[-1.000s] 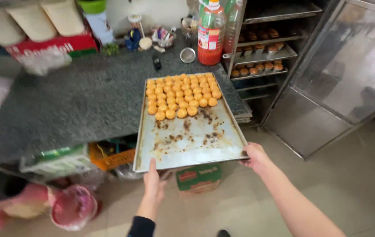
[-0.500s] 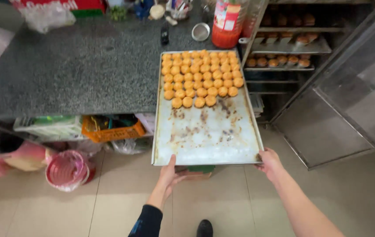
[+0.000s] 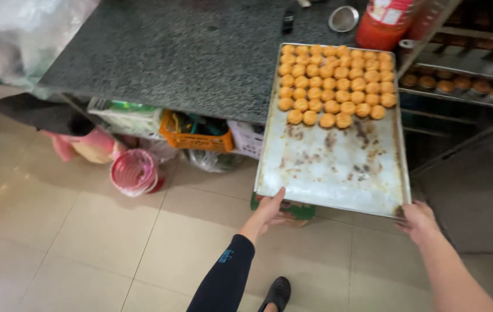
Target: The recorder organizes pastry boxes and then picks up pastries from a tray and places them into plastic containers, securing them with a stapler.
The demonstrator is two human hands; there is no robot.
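Observation:
A large metal baking tray (image 3: 339, 167) juts out past the edge of a dark stone counter (image 3: 177, 55). Its far half holds several rows of small round golden pastries (image 3: 333, 84); the near half is bare and stained. My left hand (image 3: 269, 211) grips the tray's near left corner from below. My right hand (image 3: 418, 221) holds the near right corner.
A metal rack (image 3: 466, 81) with more pastries stands right of the tray. A red bottle (image 3: 386, 23) and a round metal lid (image 3: 343, 18) sit at the counter's back. Under the counter are an orange basket (image 3: 197, 133), a pink bucket (image 3: 135, 172) and bags. The floor is tiled.
The tray has slid further off the counter toward me, both hands still on its near corners. My view has tilted down, showing more floor and my foot.

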